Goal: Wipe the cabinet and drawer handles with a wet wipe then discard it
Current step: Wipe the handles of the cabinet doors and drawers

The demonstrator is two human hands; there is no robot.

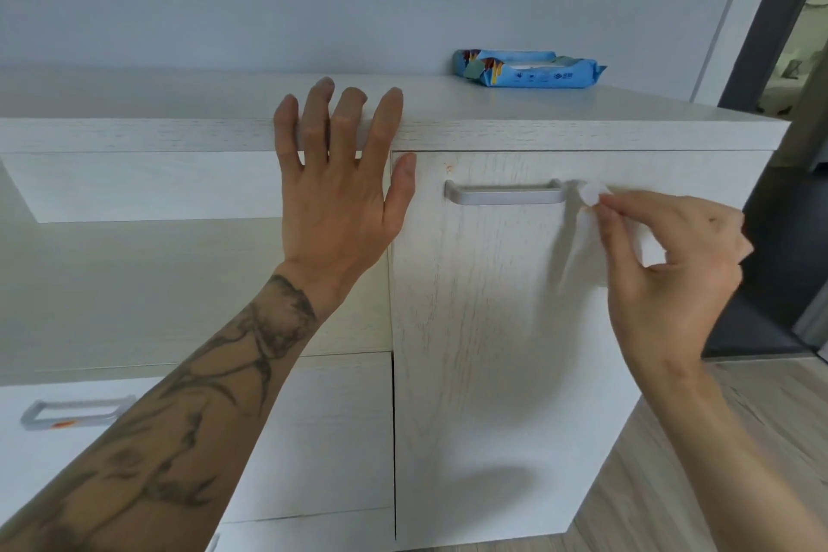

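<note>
A white cabinet door carries a horizontal silver handle near its top. My right hand pinches a white wet wipe between thumb and fingers, and the wipe touches the handle's right end. My left hand lies flat with fingers spread against the cabinet's top edge, just left of the door, holding nothing. A second silver handle sits on a drawer at the lower left, partly behind my left forearm.
A blue pack of wet wipes lies on the cabinet top at the back right. An open recess sits left of the door. Wood floor and a dark doorway lie to the right.
</note>
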